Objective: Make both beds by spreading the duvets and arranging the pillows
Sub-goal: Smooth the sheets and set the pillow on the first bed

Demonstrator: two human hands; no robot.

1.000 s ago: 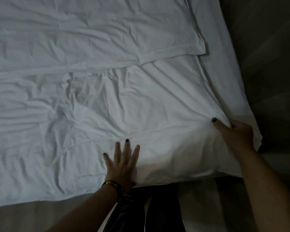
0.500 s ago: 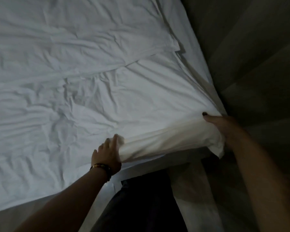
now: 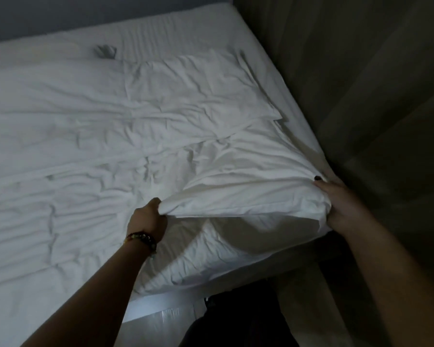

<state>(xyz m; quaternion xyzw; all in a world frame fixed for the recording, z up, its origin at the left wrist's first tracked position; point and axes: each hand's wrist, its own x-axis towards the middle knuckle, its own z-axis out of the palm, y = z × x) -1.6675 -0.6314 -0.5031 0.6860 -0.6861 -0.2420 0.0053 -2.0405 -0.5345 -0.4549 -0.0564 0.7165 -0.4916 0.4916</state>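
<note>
A white pillow (image 3: 246, 196) is raised off the near right corner of the bed, above the wrinkled white duvet (image 3: 60, 196). My left hand (image 3: 148, 219), with a beaded bracelet at the wrist, is closed on the pillow's near left edge. Gripping its right end by the bed's edge is my right hand (image 3: 341, 204). A second, flatter white pillow (image 3: 193, 91) lies further back on the right. The white fitted sheet (image 3: 186, 28) shows at the far end of the bed.
A dark wooden wall panel (image 3: 361, 83) runs close along the bed's right side. A small grey crumpled item (image 3: 105, 51) lies on the sheet at the far end. My dark-trousered legs (image 3: 236, 324) stand on the wood floor (image 3: 166, 324) at the near edge.
My left hand went from lying flat on the pillow to gripping its edge. Both hands have lifted the pillow off the duvet. The view has tilted up toward the bed's far end.
</note>
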